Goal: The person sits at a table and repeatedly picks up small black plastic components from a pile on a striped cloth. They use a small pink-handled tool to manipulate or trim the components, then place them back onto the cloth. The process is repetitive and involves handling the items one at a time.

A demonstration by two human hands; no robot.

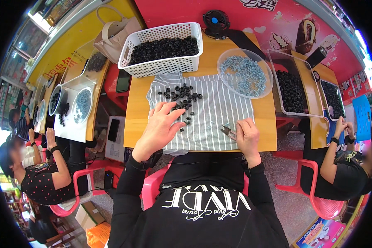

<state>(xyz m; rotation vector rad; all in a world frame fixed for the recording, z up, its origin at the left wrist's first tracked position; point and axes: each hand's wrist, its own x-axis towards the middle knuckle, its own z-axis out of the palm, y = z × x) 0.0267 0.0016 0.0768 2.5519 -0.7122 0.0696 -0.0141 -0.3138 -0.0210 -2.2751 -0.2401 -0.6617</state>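
My left hand is over the left part of a grey-and-white striped cloth on the table, fingers spread, right beside a loose pile of small black ring-shaped parts. Some of these parts lie close to its fingertips. Near the front right of the cloth, my right hand is closed on small snips with dark pointed blades turned to the left. A few tiny pale bits lie on the cloth near the blades.
At the table's back stands a white perforated basket full of black parts. A clear round tub of small bluish pieces sits back right, beside a black fan. People work at wooden tables on both sides; a clear bin stands right.
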